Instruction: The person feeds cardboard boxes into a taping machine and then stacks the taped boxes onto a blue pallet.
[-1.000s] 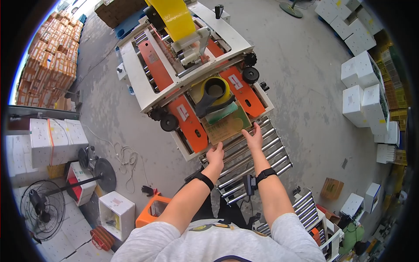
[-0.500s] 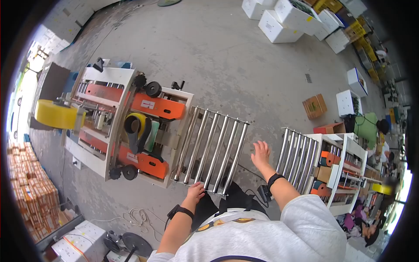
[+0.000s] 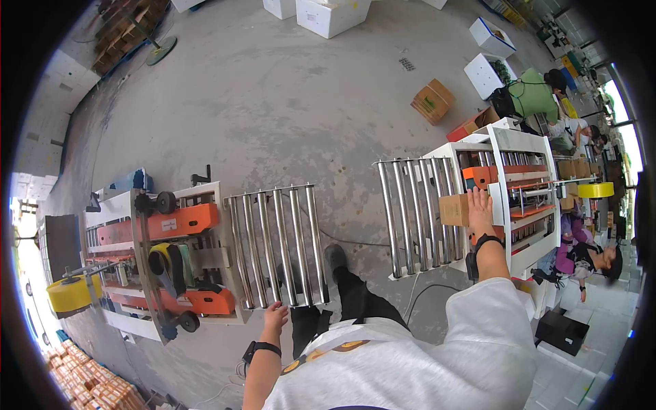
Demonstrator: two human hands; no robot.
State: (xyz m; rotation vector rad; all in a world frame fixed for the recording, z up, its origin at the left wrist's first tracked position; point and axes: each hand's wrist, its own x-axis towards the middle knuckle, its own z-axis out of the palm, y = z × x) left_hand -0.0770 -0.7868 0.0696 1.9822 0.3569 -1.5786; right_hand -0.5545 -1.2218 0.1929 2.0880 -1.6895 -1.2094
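My right hand (image 3: 480,210) is stretched out at the right machine (image 3: 516,195), its spread fingers against the end of a small cardboard box (image 3: 454,210). That box lies where the right roller section (image 3: 418,215) meets the machine's orange side guides. Near the front edge of the left roller section (image 3: 277,246), my left hand (image 3: 275,316) hangs with its fingers curled; whether it touches the rollers or holds something cannot be made out. Beyond those rollers stands the left machine (image 3: 164,256), with orange guides and a yellow tape roll (image 3: 73,294).
A brown carton (image 3: 432,102) and white foam boxes (image 3: 333,17) sit on the floor. A cable (image 3: 355,242) runs between the roller sections. People, one in green (image 3: 533,96), are beyond the right machine. A black box (image 3: 562,333) lies at lower right.
The view has turned right. My right hand has moved from the gap between the roller sections to the small box at the right machine. My left hand remains near the left rollers.
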